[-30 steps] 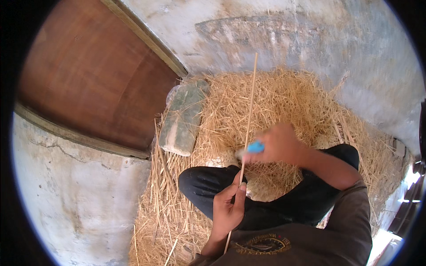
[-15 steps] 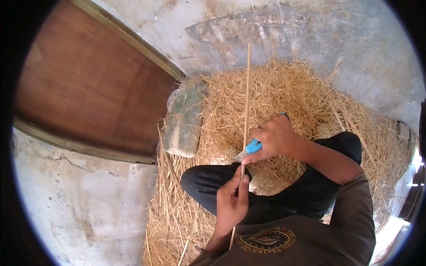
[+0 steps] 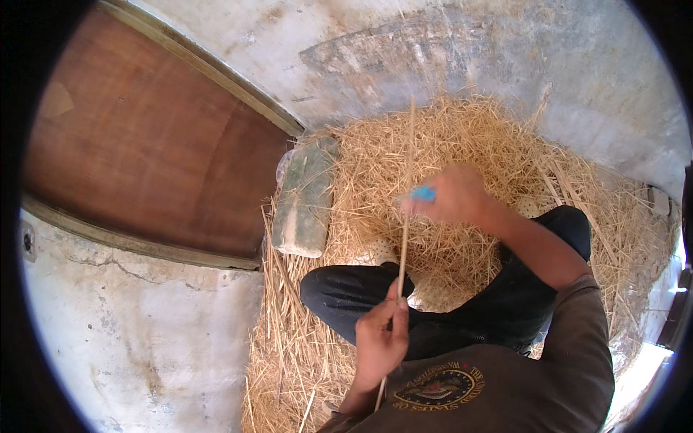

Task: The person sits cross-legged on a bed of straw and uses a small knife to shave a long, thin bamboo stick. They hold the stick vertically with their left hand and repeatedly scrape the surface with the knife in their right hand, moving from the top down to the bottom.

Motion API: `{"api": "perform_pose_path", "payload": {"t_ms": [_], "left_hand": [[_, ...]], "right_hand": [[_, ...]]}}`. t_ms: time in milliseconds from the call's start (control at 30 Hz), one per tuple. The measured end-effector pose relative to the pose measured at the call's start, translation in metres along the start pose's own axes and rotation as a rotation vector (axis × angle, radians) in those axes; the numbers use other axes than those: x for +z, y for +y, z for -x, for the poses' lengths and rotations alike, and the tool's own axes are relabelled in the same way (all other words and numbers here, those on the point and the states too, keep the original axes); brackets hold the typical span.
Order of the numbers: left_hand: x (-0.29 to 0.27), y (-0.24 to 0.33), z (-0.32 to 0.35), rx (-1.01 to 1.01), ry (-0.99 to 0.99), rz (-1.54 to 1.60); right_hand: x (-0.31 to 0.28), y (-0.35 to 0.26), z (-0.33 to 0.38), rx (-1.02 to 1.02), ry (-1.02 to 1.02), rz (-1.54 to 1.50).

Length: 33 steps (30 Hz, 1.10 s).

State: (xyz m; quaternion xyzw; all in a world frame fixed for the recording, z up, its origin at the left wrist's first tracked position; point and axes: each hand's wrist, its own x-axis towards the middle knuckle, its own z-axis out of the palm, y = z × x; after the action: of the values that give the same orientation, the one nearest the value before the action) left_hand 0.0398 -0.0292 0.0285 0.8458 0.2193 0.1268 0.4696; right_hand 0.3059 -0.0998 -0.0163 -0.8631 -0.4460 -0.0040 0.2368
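Observation:
A long thin wooden stick (image 3: 409, 166) runs up from beside my lap, tilted slightly to the right. My left hand (image 3: 381, 333) is closed around its lower part, thumb and fingers pinching it. Farther up, my right hand (image 3: 453, 196) grips a blue-handled utility knife (image 3: 423, 193). The knife lies against or just beside the stick; motion smears the hand and blade, so I cannot tell whether they touch.
Straw and thin shavings (image 3: 447, 137) cover the floor around my crossed legs (image 3: 462, 314). A greenish stone block (image 3: 306, 195) lies on the left, next to a brown wooden door (image 3: 159, 144). Worn plaster walls (image 3: 548, 65) stand ahead and at left.
My right hand has moved away from my left hand, up along the stick, with the utility knife. The stick's far end has come lower and slightly right.

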Motion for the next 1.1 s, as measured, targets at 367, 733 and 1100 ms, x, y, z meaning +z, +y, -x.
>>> {"api": "perform_pose_path", "payload": {"t_ms": [367,733,1100], "left_hand": [[-0.003,-0.005,0.013,0.013,-0.087,-0.075],[-0.017,-0.008,0.056,-0.293,-0.277,0.242],[0.008,-0.033,-0.044,-0.428,-0.118,0.934]], "right_hand": [[0.012,0.039,-0.014,0.076,0.013,0.009],[-0.025,0.140,-0.072,0.488,0.087,0.156],[-0.028,0.036,-0.025,0.054,-0.126,-0.085]]}}
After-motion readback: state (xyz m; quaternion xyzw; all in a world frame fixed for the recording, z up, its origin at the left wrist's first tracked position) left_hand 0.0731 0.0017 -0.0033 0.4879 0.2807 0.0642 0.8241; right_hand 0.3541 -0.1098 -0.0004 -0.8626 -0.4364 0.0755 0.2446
